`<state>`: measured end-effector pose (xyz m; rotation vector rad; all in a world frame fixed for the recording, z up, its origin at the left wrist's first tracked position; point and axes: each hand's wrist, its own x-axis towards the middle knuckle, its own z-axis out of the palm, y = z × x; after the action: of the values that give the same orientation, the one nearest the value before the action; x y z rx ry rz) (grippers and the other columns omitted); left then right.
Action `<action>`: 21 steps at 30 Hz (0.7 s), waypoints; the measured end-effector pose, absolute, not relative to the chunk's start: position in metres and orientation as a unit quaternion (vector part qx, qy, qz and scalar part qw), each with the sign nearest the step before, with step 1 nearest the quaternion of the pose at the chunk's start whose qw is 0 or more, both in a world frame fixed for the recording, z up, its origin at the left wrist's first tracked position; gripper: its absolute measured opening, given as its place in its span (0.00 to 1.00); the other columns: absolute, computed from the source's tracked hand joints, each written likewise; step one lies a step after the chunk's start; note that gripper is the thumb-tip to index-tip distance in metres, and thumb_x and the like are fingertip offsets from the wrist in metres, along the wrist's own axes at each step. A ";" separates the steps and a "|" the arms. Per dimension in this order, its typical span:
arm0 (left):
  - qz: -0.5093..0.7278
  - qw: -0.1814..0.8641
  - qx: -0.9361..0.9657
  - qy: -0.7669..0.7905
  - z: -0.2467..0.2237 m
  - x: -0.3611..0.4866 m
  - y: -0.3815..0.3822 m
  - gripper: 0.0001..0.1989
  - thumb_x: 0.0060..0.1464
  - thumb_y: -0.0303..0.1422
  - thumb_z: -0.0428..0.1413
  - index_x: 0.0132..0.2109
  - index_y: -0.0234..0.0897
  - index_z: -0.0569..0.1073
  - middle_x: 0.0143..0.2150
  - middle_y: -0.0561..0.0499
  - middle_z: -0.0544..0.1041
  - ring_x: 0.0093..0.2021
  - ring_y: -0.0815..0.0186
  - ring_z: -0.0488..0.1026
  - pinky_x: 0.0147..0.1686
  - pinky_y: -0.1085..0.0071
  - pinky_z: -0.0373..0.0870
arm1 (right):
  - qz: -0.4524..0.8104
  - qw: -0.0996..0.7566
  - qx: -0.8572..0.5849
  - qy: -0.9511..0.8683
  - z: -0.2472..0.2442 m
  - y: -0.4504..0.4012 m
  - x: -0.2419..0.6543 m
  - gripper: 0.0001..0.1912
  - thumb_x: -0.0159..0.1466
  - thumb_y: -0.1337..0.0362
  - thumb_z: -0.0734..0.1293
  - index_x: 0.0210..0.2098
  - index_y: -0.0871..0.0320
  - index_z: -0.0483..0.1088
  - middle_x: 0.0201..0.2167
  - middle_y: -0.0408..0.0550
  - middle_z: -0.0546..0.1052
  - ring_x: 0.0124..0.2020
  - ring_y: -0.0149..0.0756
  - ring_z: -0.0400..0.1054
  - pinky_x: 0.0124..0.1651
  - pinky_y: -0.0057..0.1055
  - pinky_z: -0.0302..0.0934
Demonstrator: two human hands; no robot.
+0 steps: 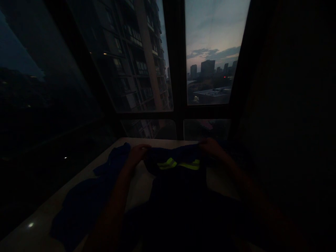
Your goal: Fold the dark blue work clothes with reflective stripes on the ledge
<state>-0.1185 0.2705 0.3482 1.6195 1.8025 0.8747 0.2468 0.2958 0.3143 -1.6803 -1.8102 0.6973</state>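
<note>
A dark blue garment with yellow-green reflective strips [190,164] is stretched between my two hands over a pale surface [141,182]. My left hand [138,154] is closed on its upper left edge. At the upper right edge, my right hand [211,147] grips the cloth in the same way. The lower part of the garment merges into deep shadow, so its outline there is hard to make out. To the left, close to my left forearm, lies a crumpled blue garment [84,196].
Windows with a dark frame [179,70] rise just behind the pale surface. Past the glass are a tall building [141,52] and a dusk skyline. A dark wall [291,105] stands on the right. Dark cloth may lie beyond my right hand, too dim to tell.
</note>
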 end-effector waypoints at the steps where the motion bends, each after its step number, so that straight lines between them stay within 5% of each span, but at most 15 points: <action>1: 0.370 0.268 0.590 0.666 0.357 -0.114 0.281 0.18 0.57 0.28 0.48 0.51 0.32 0.75 0.31 0.50 0.79 0.27 0.69 0.74 0.29 0.74 0.70 | 0.266 0.316 -0.621 -0.666 0.321 0.306 0.241 0.12 0.61 0.66 0.63 0.36 0.63 0.78 0.24 0.48 0.80 0.25 0.33 0.73 0.31 0.24 0.64; 6: 0.417 0.195 0.593 0.661 0.395 -0.086 0.360 0.19 0.63 0.25 0.44 0.59 0.26 0.66 0.54 0.42 0.77 0.42 0.69 0.74 0.45 0.69 0.71 | 0.262 0.433 -0.585 -0.634 0.363 0.377 0.190 0.20 0.63 0.68 0.59 0.50 0.71 0.73 0.42 0.58 0.81 0.38 0.37 0.76 0.41 0.30 0.69; 8: 0.400 0.186 0.614 0.654 0.405 -0.081 0.386 0.24 0.63 0.23 0.47 0.64 0.21 0.57 0.61 0.36 0.72 0.49 0.68 0.73 0.50 0.67 0.69 | 0.263 0.455 -0.558 -0.642 0.376 0.401 0.173 0.27 0.62 0.71 0.62 0.60 0.72 0.64 0.52 0.60 0.77 0.45 0.36 0.74 0.47 0.32 0.68; 12: 0.353 0.153 0.672 0.633 0.393 -0.082 0.388 0.31 0.58 0.23 0.55 0.66 0.22 0.55 0.69 0.34 0.62 0.64 0.60 0.64 0.63 0.60 0.59 | 0.270 0.464 -0.487 -0.689 0.364 0.407 0.160 0.37 0.59 0.73 0.66 0.67 0.65 0.54 0.59 0.56 0.72 0.49 0.33 0.72 0.55 0.35 0.65; 14: 0.323 0.142 0.699 0.622 0.359 -0.083 0.356 0.25 0.59 0.26 0.54 0.63 0.27 0.64 0.66 0.39 0.67 0.65 0.59 0.64 0.66 0.59 0.55 | 0.285 0.448 -0.439 -0.725 0.330 0.385 0.165 0.33 0.60 0.71 0.66 0.65 0.61 0.59 0.55 0.52 0.76 0.49 0.34 0.73 0.56 0.38 0.66; 18: 0.225 0.149 0.697 0.664 0.237 -0.085 0.234 0.21 0.58 0.33 0.52 0.57 0.32 0.73 0.60 0.39 0.75 0.61 0.56 0.70 0.63 0.58 0.63 | 0.325 0.426 -0.478 -0.696 0.216 0.298 0.193 0.21 0.62 0.63 0.63 0.55 0.58 0.71 0.50 0.51 0.79 0.52 0.41 0.73 0.60 0.43 0.64; 21: 0.162 0.174 0.636 0.734 0.126 -0.098 0.127 0.22 0.58 0.35 0.49 0.56 0.36 0.74 0.60 0.41 0.75 0.61 0.53 0.71 0.61 0.52 0.67 | 0.391 0.425 -0.592 -0.562 0.126 0.213 0.223 0.24 0.62 0.52 0.62 0.52 0.59 0.73 0.52 0.55 0.78 0.53 0.46 0.73 0.58 0.44 0.66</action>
<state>-0.0976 0.1268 0.1262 1.8044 2.0816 0.4587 0.2235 0.2135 0.1259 -1.4817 -1.4055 0.9787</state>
